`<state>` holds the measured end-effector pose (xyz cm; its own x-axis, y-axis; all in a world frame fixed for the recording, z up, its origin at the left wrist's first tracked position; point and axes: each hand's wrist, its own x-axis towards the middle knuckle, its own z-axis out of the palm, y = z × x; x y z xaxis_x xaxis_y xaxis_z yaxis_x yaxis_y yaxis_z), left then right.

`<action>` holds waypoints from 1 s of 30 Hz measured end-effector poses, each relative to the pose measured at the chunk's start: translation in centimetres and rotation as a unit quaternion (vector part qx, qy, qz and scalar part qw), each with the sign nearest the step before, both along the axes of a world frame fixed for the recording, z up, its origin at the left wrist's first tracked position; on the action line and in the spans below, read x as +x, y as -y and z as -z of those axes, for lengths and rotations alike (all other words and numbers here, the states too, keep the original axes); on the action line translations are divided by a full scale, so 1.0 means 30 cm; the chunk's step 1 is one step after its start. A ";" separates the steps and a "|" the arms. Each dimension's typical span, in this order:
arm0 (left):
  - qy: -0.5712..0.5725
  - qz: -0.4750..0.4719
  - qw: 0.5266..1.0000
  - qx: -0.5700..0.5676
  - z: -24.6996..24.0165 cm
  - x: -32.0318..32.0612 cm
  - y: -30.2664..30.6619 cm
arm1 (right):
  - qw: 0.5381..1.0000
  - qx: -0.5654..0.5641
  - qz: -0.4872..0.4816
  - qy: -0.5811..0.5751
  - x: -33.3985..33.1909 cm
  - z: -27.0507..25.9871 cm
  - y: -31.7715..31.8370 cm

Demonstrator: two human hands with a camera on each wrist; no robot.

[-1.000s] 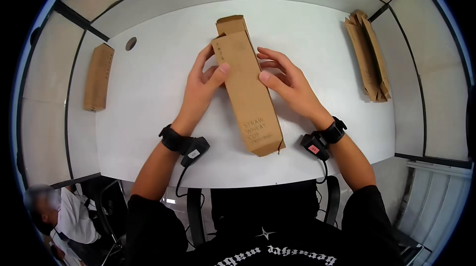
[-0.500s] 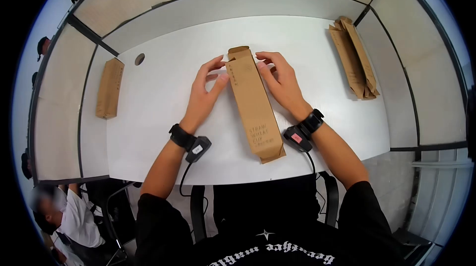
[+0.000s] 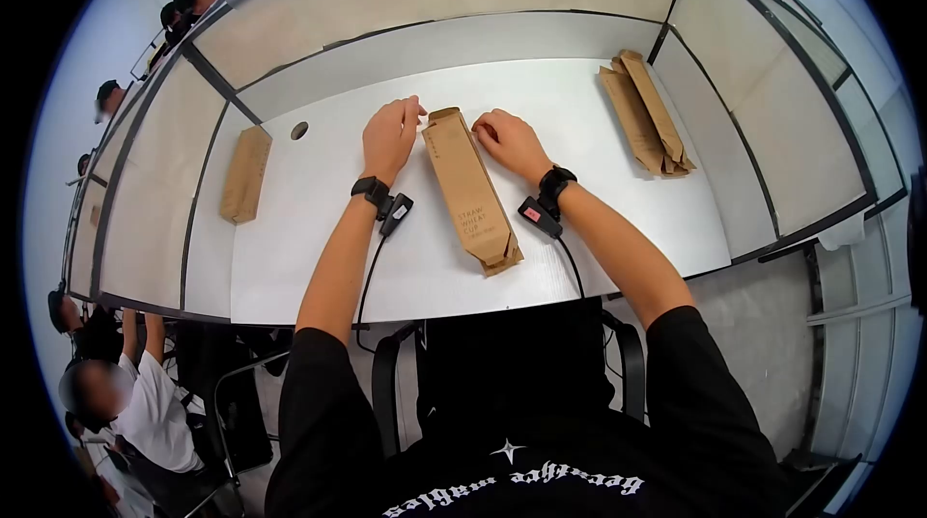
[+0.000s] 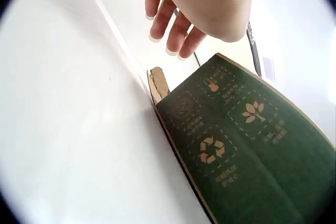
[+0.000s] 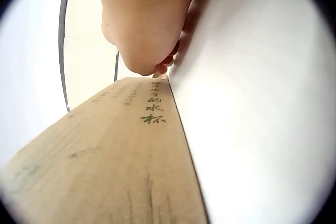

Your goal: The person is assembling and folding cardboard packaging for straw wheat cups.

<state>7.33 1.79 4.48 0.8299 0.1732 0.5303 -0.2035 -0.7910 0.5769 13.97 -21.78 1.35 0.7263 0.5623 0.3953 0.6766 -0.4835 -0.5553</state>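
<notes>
A long brown cardboard box [image 3: 459, 170] lies on the white table, its printed "STRAW WHEAT CUP" end towards me. At its far end a flap [image 4: 158, 83] sticks out. My left hand [image 3: 391, 137] is just left of that end, with fingers [image 4: 178, 32] loosely bent and apart from the box in the left wrist view. That view shows a dark green printed side. My right hand [image 3: 512, 143] is at the far right edge, fingers curled and fingertips [image 5: 163, 68] close at the box's far end; I cannot tell whether they pinch it.
Another closed brown box [image 3: 246, 175] stands by the left partition. Flattened or opened cardboard [image 3: 645, 117] lies at the back right. The table has a round cable hole [image 3: 299, 131]. Partitions enclose the back and sides; cables hang from both wrist cameras. A person [image 3: 154, 412] sits at lower left.
Both hands have moved to the box's far end; the left no longer lies along its side. The right fingers have curled more. The head view has tilted up and shifted.
</notes>
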 end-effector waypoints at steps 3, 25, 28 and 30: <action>0.009 -0.020 1.000 0.013 0.023 0.025 0.007 | 0.999 -0.014 0.027 0.010 -0.004 0.005 -0.012; -0.165 0.119 0.920 0.334 -0.106 -0.083 0.474 | 0.960 0.133 0.208 -0.130 0.144 0.015 -0.079; -0.049 0.128 0.938 0.319 -0.034 -0.073 0.439 | 0.958 0.156 0.221 -0.095 0.129 0.019 -0.081; -0.013 0.125 0.941 0.315 -0.011 -0.072 0.430 | 0.951 0.174 0.228 -0.114 0.134 0.013 -0.085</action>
